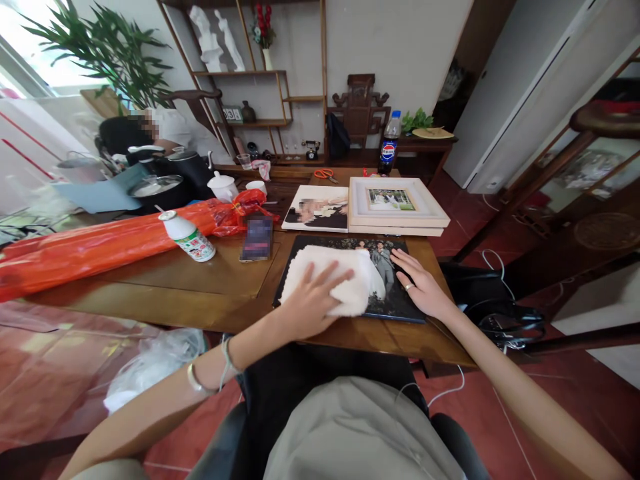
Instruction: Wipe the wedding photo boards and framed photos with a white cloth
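Note:
A dark photo panel (pixel 395 303) with a wedding picture lies flat near the table's front edge. Over its left part is spread a white fluffy cloth (pixel 305 263). My left hand (pixel 315 300) presses down on the cloth, fingers spread and lying flat. My right hand (pixel 420 283), with a ring on one finger, rests open on the panel's right side. Directly behind the panel are a light photo panel (pixel 320 200) and a white framed photo (pixel 357 207) that sits on another frame.
Left on the wooden table (pixel 225 293) are a phone (pixel 257 238), a white bottle (pixel 187 237) and a long red plastic-wrapped bundle (pixel 100 247). A cola bottle (pixel 389 147) and orange-handled pliers (pixel 325 175) stand farther back. A person (pixel 175 127) is at the far left.

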Action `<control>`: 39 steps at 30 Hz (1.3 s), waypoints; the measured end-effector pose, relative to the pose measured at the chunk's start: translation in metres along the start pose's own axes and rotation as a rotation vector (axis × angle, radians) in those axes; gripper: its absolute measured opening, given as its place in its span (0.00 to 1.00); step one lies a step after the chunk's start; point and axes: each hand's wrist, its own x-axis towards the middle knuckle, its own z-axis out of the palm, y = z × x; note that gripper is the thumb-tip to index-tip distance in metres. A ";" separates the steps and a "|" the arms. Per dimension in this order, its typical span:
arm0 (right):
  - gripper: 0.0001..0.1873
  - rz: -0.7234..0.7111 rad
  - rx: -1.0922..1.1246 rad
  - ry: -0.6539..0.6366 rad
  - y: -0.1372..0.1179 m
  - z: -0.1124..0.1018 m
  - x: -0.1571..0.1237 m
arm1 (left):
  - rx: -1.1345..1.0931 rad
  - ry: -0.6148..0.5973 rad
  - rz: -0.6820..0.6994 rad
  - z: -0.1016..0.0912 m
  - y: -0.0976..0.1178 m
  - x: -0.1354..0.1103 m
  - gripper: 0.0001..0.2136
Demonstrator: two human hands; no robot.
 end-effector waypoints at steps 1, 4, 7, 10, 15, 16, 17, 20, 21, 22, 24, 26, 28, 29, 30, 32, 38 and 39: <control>0.23 0.000 0.000 0.003 0.000 0.000 0.000 | 0.016 0.002 -0.022 -0.001 -0.012 0.008 0.12; 0.22 0.001 -0.003 0.005 0.000 0.000 0.000 | 0.061 0.016 -0.066 -0.002 -0.045 0.031 0.13; 0.23 0.004 -0.001 -0.001 0.000 0.000 -0.001 | 0.087 0.032 -0.081 -0.002 -0.064 0.046 0.15; 0.23 0.004 -0.003 -0.001 0.001 0.001 -0.001 | 0.100 0.011 -0.061 -0.001 -0.057 0.049 0.15; 0.23 -0.008 -0.009 0.004 0.003 0.001 -0.001 | 0.030 -0.006 0.097 0.000 0.004 0.027 0.10; 0.23 -0.012 -0.005 0.003 0.003 0.001 -0.001 | 0.012 -0.005 0.132 0.000 0.017 0.021 0.09; 0.23 -0.019 -0.001 0.001 0.003 0.000 -0.001 | -0.003 -0.001 0.159 0.001 0.028 0.015 0.09; 0.23 -0.044 0.008 -0.009 0.002 -0.001 -0.001 | -0.026 0.007 0.192 0.002 0.045 0.005 0.08; 0.23 -0.044 0.007 -0.010 0.002 -0.001 0.000 | -0.026 0.008 0.187 0.003 0.044 0.006 0.08; 0.23 -0.039 0.004 -0.008 0.002 -0.001 0.000 | -0.020 0.009 0.174 0.003 0.041 0.009 0.09; 0.23 -0.023 0.000 -0.003 0.002 0.000 0.000 | 0.008 0.017 0.126 0.003 0.028 0.021 0.10; 0.23 -0.013 -0.004 0.002 0.002 0.000 0.000 | 0.044 0.020 0.074 0.003 0.011 0.036 0.12; 0.23 -0.016 -0.005 0.002 0.002 0.001 0.000 | 0.074 0.008 0.044 0.002 -0.005 0.054 0.12; 0.23 -0.016 -0.006 0.001 0.002 0.001 0.000 | 0.082 0.001 0.037 0.001 -0.011 0.062 0.13; 0.23 -0.015 -0.007 -0.001 0.002 0.001 0.000 | 0.086 -0.003 0.031 0.001 -0.017 0.069 0.13; 0.23 -0.007 -0.010 -0.007 0.002 0.000 0.000 | 0.086 -0.002 0.019 -0.001 -0.026 0.081 0.13; 0.23 -0.005 0.001 -0.001 0.000 0.000 0.000 | 0.084 -0.025 0.007 -0.003 -0.018 0.085 0.13; 0.23 -0.008 0.002 -0.003 -0.001 -0.001 0.000 | 0.082 -0.030 0.020 -0.003 -0.011 0.081 0.13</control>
